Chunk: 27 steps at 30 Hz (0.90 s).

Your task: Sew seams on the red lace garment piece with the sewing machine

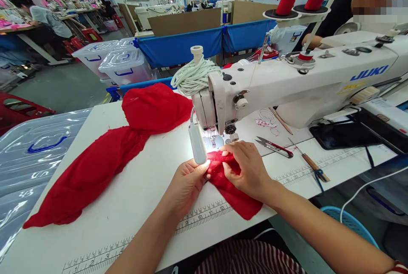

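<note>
A piece of red fabric [234, 189] lies just in front of the sewing machine's needle area, its lower corner hanging towards the table's front edge. My left hand [189, 180] pinches its left edge between thumb and fingers. On the upper right part, my right hand [247, 165] grips the cloth with bent fingers, thumb close to the index finger. The white sewing machine [296, 74] stands right behind both hands, and its presser foot [213, 139] is lit by a small lamp [197, 143]. The fabric's top edge near the foot is partly hidden by my fingers.
Bunched red cloth [95, 172] stretches across the table's left side. Right of my hands lie thread snips [274, 147] and a wooden-handled awl [314, 167]. A black phone-like slab [342, 133] rests beneath the machine arm. Lidded plastic boxes [127, 67] stand beyond the table.
</note>
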Available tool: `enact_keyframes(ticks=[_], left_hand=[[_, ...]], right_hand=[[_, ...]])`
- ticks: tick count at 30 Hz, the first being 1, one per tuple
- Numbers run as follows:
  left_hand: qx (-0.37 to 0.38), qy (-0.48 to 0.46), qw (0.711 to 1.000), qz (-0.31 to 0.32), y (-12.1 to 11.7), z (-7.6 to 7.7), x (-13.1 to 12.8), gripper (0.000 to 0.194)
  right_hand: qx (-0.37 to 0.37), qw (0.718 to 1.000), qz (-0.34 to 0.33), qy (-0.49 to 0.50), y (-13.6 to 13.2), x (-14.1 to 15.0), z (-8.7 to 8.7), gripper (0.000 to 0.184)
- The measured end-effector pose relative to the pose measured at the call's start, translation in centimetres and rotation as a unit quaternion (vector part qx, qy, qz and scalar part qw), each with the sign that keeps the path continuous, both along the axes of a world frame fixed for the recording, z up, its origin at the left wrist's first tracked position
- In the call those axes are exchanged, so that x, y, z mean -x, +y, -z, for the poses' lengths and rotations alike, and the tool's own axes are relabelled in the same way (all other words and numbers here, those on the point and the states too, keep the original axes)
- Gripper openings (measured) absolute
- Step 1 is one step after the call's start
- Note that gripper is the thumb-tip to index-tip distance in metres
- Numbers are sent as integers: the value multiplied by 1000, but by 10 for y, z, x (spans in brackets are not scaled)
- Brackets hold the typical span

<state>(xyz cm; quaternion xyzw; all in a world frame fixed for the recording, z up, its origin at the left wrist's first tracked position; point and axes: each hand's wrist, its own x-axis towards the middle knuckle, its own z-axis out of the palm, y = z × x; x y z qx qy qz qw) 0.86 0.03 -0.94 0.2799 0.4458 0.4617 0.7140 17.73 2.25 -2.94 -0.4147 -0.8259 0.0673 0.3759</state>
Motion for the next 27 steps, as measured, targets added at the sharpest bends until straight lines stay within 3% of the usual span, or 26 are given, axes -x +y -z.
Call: enact_keyframes(ticks=[20,24,27], left_hand=[[14,-12,999,-31,2,5,1,21],[9,-29,999,-25,0,4,1,18],[11,-57,998,-15,-3,2,0,15]], right_hand=[[-33,999,9,19,2,-1,2,42],[-73,996,43,29,1,-1,2,38],[-109,993,1,49,-3,0,1,28]])
